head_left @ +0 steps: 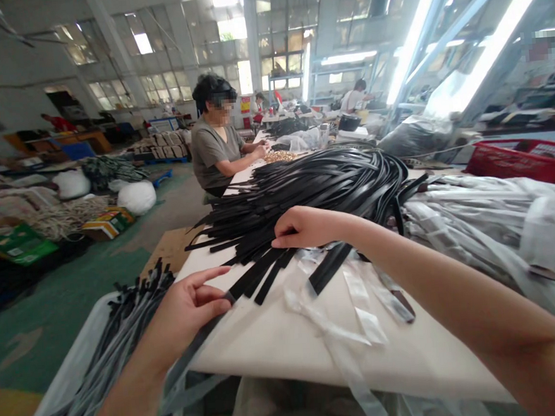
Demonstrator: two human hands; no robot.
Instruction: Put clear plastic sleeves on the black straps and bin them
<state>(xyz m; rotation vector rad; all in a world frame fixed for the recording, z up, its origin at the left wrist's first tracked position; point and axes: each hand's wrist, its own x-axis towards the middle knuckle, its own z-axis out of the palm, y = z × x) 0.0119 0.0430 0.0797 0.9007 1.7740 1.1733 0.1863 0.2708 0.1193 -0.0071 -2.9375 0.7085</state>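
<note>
Two bare hands work at the near end of a long white table with a smooth top [277,341]. The right hand [300,227] is curled nearly closed, palm down; its thumb and forefinger pinch a flat, matte-black strap [251,275] at the near edge of a large heap of long, glossy black straps [323,179]. The left hand [189,306] is partly open: the index finger extends above the strap, while the thumb and a bent finger close on its greyish lower end. The strap lies between the two hands, running down and to the left across the table's corner. Other black strap ends fan out beside it on the tabletop.

Several crumpled strips of translucent plastic film [320,316] lie in front of the right forearm; one hangs over the front edge. To the right rests a mass of straps in whitish plastic wrapping [482,219], with a red openwork plastic crate [516,163] behind it. Below the left forearm, a pale, open-topped container [65,391] holds a bundle of black and grey straps [120,346]; a flat brown cardboard piece [166,246] lies beyond it.

Along the table's left side, a person in a grey short-sleeved shirt [214,152] has both hands near a pile of small gold-coloured parts [281,156]. The floor [114,257] is green.
</note>
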